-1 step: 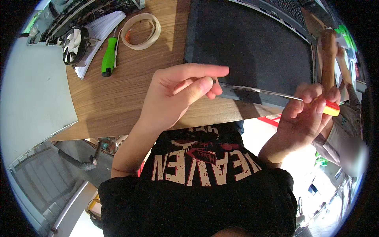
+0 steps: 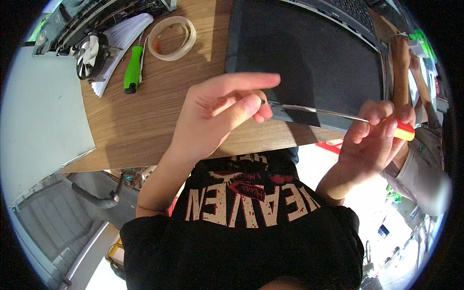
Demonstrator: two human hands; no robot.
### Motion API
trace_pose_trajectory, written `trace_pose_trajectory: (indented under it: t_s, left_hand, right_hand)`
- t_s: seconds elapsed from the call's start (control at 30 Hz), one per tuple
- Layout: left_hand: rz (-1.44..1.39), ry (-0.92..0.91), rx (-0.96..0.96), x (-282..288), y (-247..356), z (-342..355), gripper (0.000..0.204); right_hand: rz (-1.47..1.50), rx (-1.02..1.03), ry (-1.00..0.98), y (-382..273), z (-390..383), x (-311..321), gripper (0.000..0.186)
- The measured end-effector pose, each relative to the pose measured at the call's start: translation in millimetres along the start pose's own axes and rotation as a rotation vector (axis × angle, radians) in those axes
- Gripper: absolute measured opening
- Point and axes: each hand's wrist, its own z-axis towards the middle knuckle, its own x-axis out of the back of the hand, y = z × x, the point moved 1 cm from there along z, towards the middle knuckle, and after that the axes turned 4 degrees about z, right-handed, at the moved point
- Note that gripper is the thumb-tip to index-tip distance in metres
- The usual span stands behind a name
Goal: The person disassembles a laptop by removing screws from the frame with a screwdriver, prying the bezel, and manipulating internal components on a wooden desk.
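Observation:
My left hand (image 2: 208, 116) is raised over the front of the desk, index finger extended, thumb and another finger pinching a small dark piece (image 2: 262, 102), possibly a screw, at the tip of a long screwdriver shaft (image 2: 319, 110). To its right, my right hand (image 2: 367, 142) grips the screwdriver's red and yellow handle (image 2: 405, 134). Both hands are in front of an opened laptop, with its dark screen panel (image 2: 304, 48) lying face up and its keyboard (image 2: 350, 12) beyond.
The wooden desk (image 2: 121, 125) holds a green screwdriver (image 2: 133, 70), a tape roll (image 2: 171, 53), a fan (image 2: 89, 58), fanned paper (image 2: 113, 43) and an opened machine (image 2: 67, 24). A pale board (image 2: 43, 111) is left. Another person's arms (image 2: 401, 67) reach in at the right.
My left index finger is slightly higher. My right hand and the screwdriver handle have shifted very slightly upward.

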Motion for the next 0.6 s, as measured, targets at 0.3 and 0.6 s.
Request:
trace_pose_trajectory:
  t_s: [0.3,0.6]
  left_hand:
    - [0.026,0.036,0.053,-2,0,-3,0.043]
    - [0.148,0.044,0.059,1,8,-4,0.034]
  right_hand:
    - [-0.001,-0.106,0.057,3,-5,6,0.030]
    - [-0.068,-0.123,-0.137,2,5,12,0.037]
